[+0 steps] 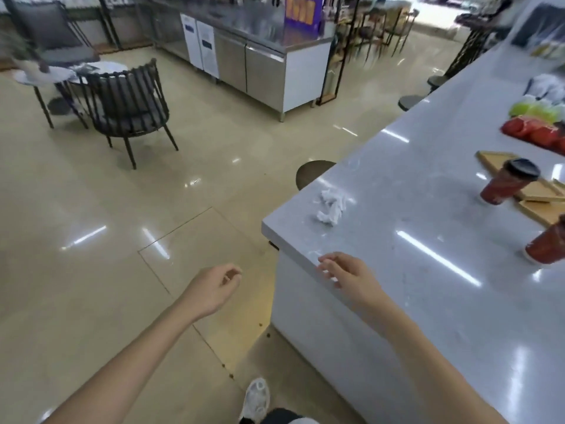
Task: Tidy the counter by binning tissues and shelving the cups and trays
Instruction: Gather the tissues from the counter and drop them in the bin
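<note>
Two red cups bear print, apparently too blurred to read.

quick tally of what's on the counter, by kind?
Crumpled tissue clumps: 2, near corner, far end
Red cups with black lids: 2
Wooden trays: at least 2
Red pile: 1
Green pile: 1
Total: 8

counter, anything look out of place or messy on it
Yes. Crumpled tissues lie loose near the counter corner. Two red cups stand on the bare top beside the wooden trays, which lie scattered at odd angles. No spill shows.
</note>
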